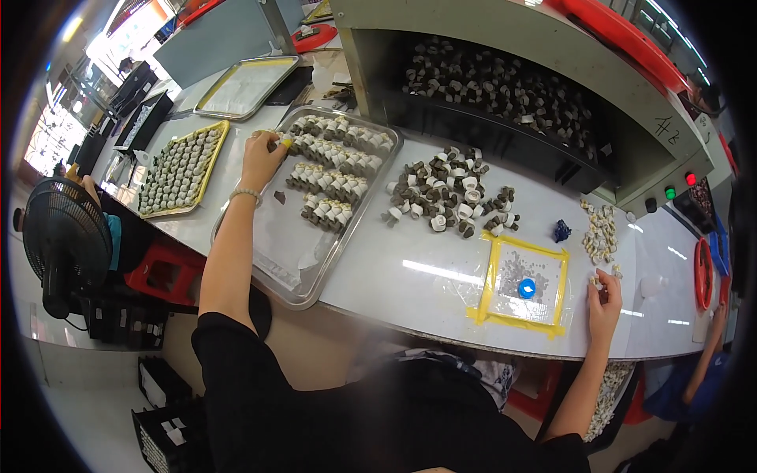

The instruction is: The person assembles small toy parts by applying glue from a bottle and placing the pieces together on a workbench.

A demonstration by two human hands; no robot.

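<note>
Fingers of L hand (264, 155) bunched close at L end of a row of white-and-dark pcs (335, 154), lined up in the metal tray (272, 248), w/ a yellow bit (286, 143) at one tip; can't tell if gripping a pc or just touching. Fingers of R hand (605, 306) pressed tog., seemingly pinching a small cream pc (595, 281), just over the counter (378, 276) nr the cream heap (599, 232). For step in hand, prob. setting or straightening a row end: use light L touch, nudge only along the row line, match tilt to neighbouring pcs, then lift straight up to avoid dragging the row askew. Steer clear of the dark scrap (280, 197) loose on bare tray floor. Grip R pc by its sides, no hard squeeze. Surface: glossy white w/ glare streaks; loose heap (441, 189) R of tray, then yellow-tape square (490, 276) w/ blue round item (527, 288) inside, dark blue lump (561, 230) beyond. Rm: black bin (489, 144) of similar pcs inside the grey cabinet (646, 130) at back, green light (670, 192) & red light (691, 179) at its R end; far L, yellow-rimmed tray (222, 142) of rounded pcs, black fan (67, 236), red stool (165, 272) below; far R, another person's blue clothing (714, 378).
</note>
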